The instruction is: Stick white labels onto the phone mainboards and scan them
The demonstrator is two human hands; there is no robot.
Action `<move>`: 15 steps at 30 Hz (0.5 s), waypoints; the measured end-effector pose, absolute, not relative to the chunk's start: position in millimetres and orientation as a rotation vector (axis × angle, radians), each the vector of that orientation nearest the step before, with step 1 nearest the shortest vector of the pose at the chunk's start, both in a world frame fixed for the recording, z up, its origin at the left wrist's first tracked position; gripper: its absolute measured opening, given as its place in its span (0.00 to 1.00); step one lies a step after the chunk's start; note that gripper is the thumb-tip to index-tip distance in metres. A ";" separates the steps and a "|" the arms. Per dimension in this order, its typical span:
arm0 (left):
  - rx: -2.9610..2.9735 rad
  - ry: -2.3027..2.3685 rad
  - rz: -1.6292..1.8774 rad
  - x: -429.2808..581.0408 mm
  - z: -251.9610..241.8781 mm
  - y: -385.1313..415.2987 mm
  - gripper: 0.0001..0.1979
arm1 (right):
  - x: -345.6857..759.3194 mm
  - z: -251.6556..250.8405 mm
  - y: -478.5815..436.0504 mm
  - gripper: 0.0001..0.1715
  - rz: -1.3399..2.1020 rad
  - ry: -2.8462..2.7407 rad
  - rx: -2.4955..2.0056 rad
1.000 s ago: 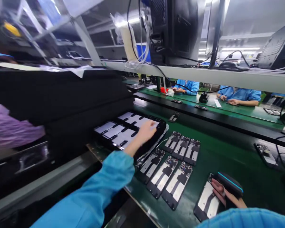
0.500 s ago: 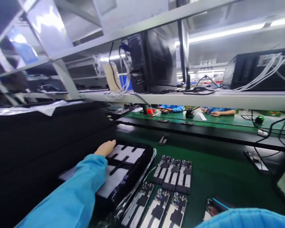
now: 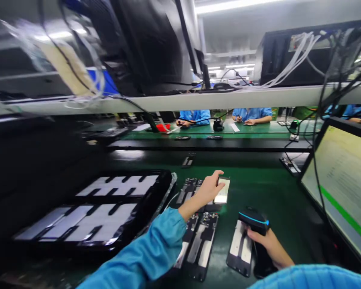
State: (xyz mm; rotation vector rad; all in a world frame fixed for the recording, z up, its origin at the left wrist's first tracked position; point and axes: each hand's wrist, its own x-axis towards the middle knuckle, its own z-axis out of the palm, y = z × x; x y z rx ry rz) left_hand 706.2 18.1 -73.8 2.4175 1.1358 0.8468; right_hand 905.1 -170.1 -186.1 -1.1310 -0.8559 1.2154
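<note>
Moved: since the earlier frame the left hand (image 3: 209, 192) has left the black tray (image 3: 156, 200) and come over the rows of phone frames (image 3: 198, 237).
Head view, left grip: fingers pinching a pale flat part (image 3: 223, 190), lifted just above the far row of frames.
Head view, right grip: right hand (image 3: 266, 241) wrapped round a black scanner (image 3: 254, 220), held just beside a single frame (image 3: 240, 247) on the green worktop (image 3: 273, 188).
Doing it well: probably keep the part level, pinch by its edges, and line it up square before lowering.
Around: monitor (image 3: 343, 180) at right; co-workers' blue sleeves (image 3: 252, 113) across the line.
</note>
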 end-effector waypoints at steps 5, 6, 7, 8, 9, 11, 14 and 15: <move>2.306 1.122 0.839 735.6 -97.7 11.3 0.17 | 905.8 -188.4 -170.9 0.23 1.277 -0.854 -1.079; 2.300 1.125 0.842 735.7 -100.0 14.7 0.18 | 905.8 -189.2 -170.1 0.23 1.272 -0.862 -1.072; 2.297 1.126 0.842 735.7 -102.4 17.7 0.18 | 905.7 -189.9 -169.6 0.22 1.267 -0.874 -1.069; 2.296 1.125 0.840 736.0 -105.2 19.8 0.18 | 905.5 -190.3 -169.3 0.22 1.264 -0.885 -1.068; 2.297 1.124 0.833 736.7 -108.4 21.0 0.18 | 905.3 -190.3 -169.3 0.21 1.263 -0.894 -1.069; 2.297 1.124 0.815 738.7 -115.7 20.9 0.18 | 904.7 -189.1 -169.5 0.21 1.263 -0.908 -1.064; 2.282 1.118 0.800 741.2 -127.5 18.2 0.18 | 903.5 -185.3 -169.7 0.21 1.283 -0.903 -1.038; 2.273 1.116 0.796 741.5 -131.1 17.3 0.18 | 903.1 -184.2 -169.8 0.21 1.285 -0.894 -1.033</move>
